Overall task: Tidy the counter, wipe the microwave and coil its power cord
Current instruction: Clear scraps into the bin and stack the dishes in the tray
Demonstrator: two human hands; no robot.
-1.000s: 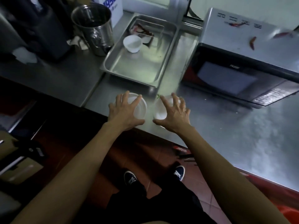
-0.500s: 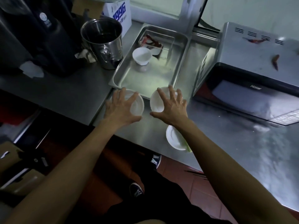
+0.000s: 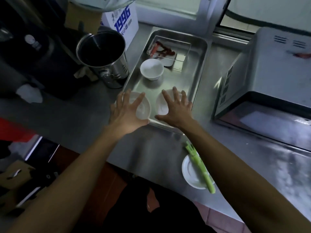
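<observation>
while we carry two bowls to the tray:
left hand (image 3: 125, 111): fingers spread, gripping left bowl (image 3: 143, 107) from above, over the tray's near rim
right hand (image 3: 175, 110): gripping right bowl (image 3: 160, 105) over the tray (image 3: 201, 78)
advice: we should lower both level, clear of the rim
tray: upright bowl (image 3: 152, 68), clear box (image 3: 169, 48) of red bits
saucer (image 3: 191, 175): celery (image 3: 199, 161)
microwave (image 3: 269, 76): right, unwiped

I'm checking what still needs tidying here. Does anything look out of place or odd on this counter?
Yes. A red chili lies on top of the microwave, an odd spot for food. A green stalk lies across a small white plate that sits right at the counter's front edge.
</observation>
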